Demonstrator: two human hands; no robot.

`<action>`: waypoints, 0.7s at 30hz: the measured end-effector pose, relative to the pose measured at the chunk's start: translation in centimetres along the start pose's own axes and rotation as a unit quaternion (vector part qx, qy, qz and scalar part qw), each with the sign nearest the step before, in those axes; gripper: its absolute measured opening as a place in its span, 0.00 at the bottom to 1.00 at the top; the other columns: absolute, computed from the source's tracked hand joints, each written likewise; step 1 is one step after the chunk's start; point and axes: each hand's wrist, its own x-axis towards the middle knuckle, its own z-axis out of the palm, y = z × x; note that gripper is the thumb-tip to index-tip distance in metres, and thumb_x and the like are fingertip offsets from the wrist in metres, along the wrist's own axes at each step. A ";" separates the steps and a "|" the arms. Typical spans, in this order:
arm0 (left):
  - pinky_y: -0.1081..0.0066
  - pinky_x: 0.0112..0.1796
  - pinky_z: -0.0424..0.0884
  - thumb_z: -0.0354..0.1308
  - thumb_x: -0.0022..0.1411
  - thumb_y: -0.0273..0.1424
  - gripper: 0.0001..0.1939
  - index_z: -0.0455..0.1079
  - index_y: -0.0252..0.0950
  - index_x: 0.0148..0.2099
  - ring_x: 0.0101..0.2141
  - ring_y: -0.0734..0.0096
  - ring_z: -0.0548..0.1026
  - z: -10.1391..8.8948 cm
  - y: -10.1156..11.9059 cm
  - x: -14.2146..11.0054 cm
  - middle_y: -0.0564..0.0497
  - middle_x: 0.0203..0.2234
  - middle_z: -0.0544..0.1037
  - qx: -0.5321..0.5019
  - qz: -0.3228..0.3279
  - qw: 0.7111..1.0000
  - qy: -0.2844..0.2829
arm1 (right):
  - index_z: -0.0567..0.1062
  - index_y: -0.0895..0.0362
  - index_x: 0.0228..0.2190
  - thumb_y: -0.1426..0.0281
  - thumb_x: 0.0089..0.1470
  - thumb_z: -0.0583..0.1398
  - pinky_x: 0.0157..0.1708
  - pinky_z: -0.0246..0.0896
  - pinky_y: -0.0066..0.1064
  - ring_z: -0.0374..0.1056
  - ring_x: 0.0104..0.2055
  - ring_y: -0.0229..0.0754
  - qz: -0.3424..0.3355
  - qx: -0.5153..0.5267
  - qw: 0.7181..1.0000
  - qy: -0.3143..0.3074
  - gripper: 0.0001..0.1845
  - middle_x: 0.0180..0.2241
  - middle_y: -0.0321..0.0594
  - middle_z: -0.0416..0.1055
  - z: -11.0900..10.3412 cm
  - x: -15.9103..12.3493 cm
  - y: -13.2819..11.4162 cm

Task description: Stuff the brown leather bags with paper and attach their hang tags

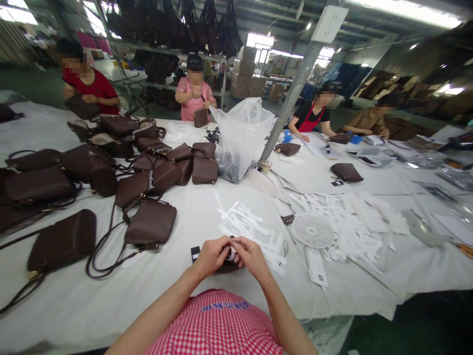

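Close in front of my body, my left hand (213,255) and my right hand (252,254) meet with fingertips pinched together. Between them is a small dark brown bag (226,268), mostly covered by the hands. A bit of white strip (231,254) shows at the fingers. Beside my left hand lies a black tag (195,253) with a white mark. Loose white strips (242,219) are scattered just beyond the hands. To the left, a finished-looking brown shoulder bag (151,222) lies with its strap trailing.
Many brown bags (88,165) are heaped on the left. A clear plastic sack (244,143) stands ahead, beside a slanted metal post (288,98). A white fan (313,230) and a pile of white scraps (354,227) lie on the right. Several co-workers sit or stand across the table.
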 end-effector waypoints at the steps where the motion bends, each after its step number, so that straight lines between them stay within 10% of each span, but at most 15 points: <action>1: 0.74 0.34 0.64 0.46 0.64 0.28 0.09 0.68 0.38 0.39 0.29 0.72 0.72 0.0 0.1 0.1 0.53 0.28 0.75 -0.004 -0.009 1.000 0.002 | 0.76 0.55 0.31 0.60 0.54 0.57 0.28 0.65 0.31 0.68 0.28 0.41 -0.055 -0.076 0.995 0.024 0.12 0.25 0.37 0.69 -0.1 0.0 -0.2; 8: 0.75 0.35 0.64 0.46 0.65 0.29 0.09 0.66 0.38 0.36 0.29 0.73 0.69 -1.4 0.6 0.6 0.54 0.27 0.72 -0.043 0.019 0.997 -0.057 | 0.68 0.55 0.25 0.67 0.56 0.52 0.38 0.58 0.33 0.64 0.34 0.42 -0.213 -0.202 0.940 0.174 0.10 0.28 0.38 0.66 -1.4 1.3 -2.0; 15: 0.73 0.35 0.66 0.56 0.60 0.46 0.21 0.66 0.35 0.47 0.35 0.66 0.74 -2.9 0.9 2.1 0.49 0.35 0.77 0.099 0.050 0.983 -0.147 | 0.63 0.54 0.30 0.52 0.55 0.51 0.14 0.40 0.25 0.48 0.12 0.33 -0.002 0.034 0.999 -0.041 0.18 0.14 0.29 0.65 -2.0 2.5 -3.8; 21: 0.71 0.28 0.64 0.43 0.66 0.49 0.27 0.72 0.34 0.31 0.26 0.63 0.76 -0.8 2.3 1.5 0.47 0.24 0.78 0.243 0.040 0.953 -0.177 | 0.64 0.54 0.26 0.61 0.55 0.53 0.21 0.54 0.26 0.57 0.18 0.34 -0.083 -0.086 0.990 -0.071 0.11 0.15 0.27 0.60 -0.2 1.3 -4.4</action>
